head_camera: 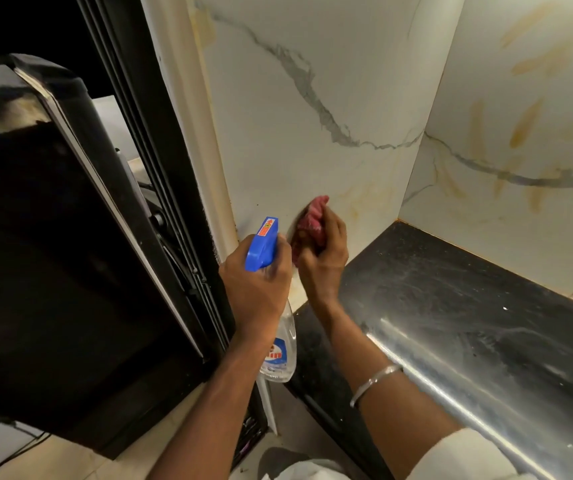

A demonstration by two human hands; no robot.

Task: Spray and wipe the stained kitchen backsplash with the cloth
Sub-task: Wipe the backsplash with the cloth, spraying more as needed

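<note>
My right hand (pixel 323 258) grips a crumpled red cloth (pixel 309 221) and presses it against the white marble backsplash (pixel 299 109), low down near the counter. The cloth is blurred. My left hand (pixel 255 289) holds a clear spray bottle (pixel 280 348) by its neck, and the blue trigger head (pixel 262 244) points up at the wall just left of the cloth. Yellow-orange stains mark the backsplash to the right of the cloth (pixel 368 195) and streak the adjoining wall panel (pixel 524 123).
A dark stone counter (pixel 468 299) with a shiny rounded front edge runs to the right. A large black appliance (pixel 53 237) stands close on the left, leaving a narrow gap to the wall. A metal bangle (pixel 375 382) circles my right forearm. Pale floor tiles lie below.
</note>
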